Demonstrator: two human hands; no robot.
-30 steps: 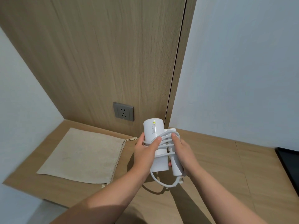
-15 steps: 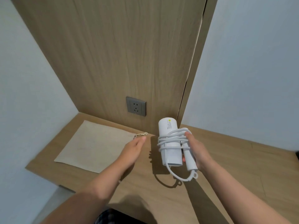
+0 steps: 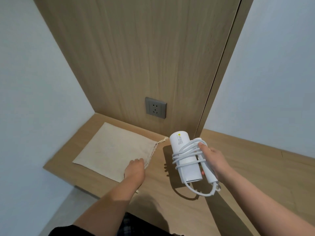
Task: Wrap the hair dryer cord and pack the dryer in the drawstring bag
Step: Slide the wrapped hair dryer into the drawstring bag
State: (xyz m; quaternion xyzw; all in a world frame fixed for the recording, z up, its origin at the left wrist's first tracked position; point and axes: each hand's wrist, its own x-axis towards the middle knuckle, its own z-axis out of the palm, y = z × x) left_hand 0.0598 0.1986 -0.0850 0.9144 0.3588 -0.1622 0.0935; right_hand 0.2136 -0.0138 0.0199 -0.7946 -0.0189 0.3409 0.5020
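A white hair dryer (image 3: 185, 160) is held above the wooden counter, with its white cord (image 3: 183, 153) wound several times round the barrel and folded handle. A loop of cord hangs below it. My right hand (image 3: 212, 159) grips the dryer and cord from the right side. A flat beige drawstring bag (image 3: 112, 150) lies on the counter to the left, its mouth edge and drawstring facing right. My left hand (image 3: 135, 169) is on the bag's mouth edge near the front corner, fingers curled at the fabric; whether they pinch it is unclear.
A grey wall socket (image 3: 155, 108) sits in the wood panel behind the counter (image 3: 238, 176). The counter's front edge runs from the left below the bag. White walls close in on the left and the right.
My left hand let go of the dryer and moved left and down onto the bag's mouth edge. My right hand now holds the wrapped dryer alone, shifted a little to the right.
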